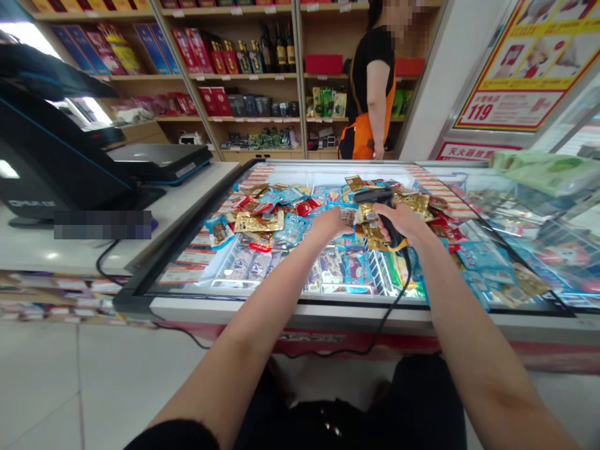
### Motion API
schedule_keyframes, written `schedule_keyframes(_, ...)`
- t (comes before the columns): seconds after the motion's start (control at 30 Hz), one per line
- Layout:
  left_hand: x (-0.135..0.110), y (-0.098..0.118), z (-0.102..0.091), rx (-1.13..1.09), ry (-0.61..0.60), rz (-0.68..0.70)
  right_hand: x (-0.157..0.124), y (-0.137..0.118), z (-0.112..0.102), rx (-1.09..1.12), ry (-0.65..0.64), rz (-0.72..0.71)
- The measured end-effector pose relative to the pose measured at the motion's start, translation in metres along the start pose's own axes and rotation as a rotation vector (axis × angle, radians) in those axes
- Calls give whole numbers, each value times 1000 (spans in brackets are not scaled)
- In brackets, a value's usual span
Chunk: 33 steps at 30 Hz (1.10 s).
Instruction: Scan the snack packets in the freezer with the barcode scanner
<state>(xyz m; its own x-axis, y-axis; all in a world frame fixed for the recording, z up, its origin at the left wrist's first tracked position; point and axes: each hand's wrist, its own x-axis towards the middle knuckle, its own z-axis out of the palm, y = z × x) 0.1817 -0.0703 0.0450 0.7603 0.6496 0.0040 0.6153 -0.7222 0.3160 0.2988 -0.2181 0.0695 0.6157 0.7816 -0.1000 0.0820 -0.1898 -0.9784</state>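
My right hand (403, 224) is wrapped round the handle of a black barcode scanner (379, 199), whose head points left over a heap of snack packets (300, 219) on the glass lid of a chest freezer (328, 300). The scanner's black cable (389, 312) hangs down over the freezer's front edge. My left hand (332, 222) reaches into the heap with its fingers curled on a gold packet (363, 214) just under the scanner head. Gold, blue and red packets lie all around both hands.
A checkout counter (187, 200) with a black till screen (51, 150) and a scale stands to the left. A person in a black top and orange apron (370, 94) stands behind the freezer by shelves of bottles and boxes. Green bags (544, 169) lie at the right.
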Motion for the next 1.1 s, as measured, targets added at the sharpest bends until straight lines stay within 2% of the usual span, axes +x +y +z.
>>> schedule_keyframes(0.1, 12, -23, 0, -123, 60, 11, 1, -1, 2, -30, -12, 17)
schedule_keyframes(0.27, 21, -53, -8, -517, -14, -35, 6, -8, 14, -98, -45, 20)
schedule_keyframes(0.37, 22, -63, -18, -602, -26, -44, 7, -16, 27, -137, -86, 24)
schedule_keyframes(0.47, 22, -72, -28, -632, 10, -40, 6, -25, 42, -162, -121, 24)
schedule_keyframes(0.6, 17, -84, -38, -597, 21, -1, 5, -29, 57, -151, -180, -57)
schedule_keyframes(0.73, 9, -93, -46, -545, 58, -3, 1, -29, 66, -174, -180, -46)
schedule_keyframes(0.9, 9, -103, -49, -530, 82, 38, -4, -27, 69, -125, -167, -24)
schedule_keyframes(1.1, 10, -106, -46, -518, 128, -1, -2, -20, 65, -119, -199, -42)
